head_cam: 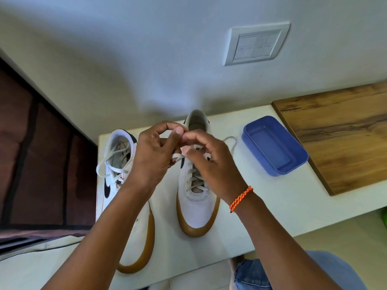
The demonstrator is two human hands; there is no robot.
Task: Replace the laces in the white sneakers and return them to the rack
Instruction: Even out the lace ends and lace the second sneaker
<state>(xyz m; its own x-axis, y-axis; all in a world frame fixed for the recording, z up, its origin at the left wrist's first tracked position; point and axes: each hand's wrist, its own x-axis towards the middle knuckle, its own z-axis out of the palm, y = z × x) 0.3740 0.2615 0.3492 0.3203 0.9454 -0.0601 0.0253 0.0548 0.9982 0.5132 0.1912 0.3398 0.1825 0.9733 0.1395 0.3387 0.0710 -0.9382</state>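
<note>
Two white sneakers with tan soles stand on a white tabletop [272,206], toes toward me. The right sneaker [195,208] is laced in a cross pattern. Above its tongue my left hand [156,155] and my right hand [207,162] meet, and each pinches a part of its white lace [178,158]. A loop of that lace [230,141] lies on the table to the shoe's right. The left sneaker [119,164] stands beside it, partly hidden by my left forearm, with loose lace loops [105,166] spilling over its collar.
A blue plastic tub [274,146] sits open on the table to the right of the shoes. Beyond it lies a wooden board [343,132]. A white wall with a switch plate [256,46] stands right behind the table. The table's left edge drops beside dark panels [41,153].
</note>
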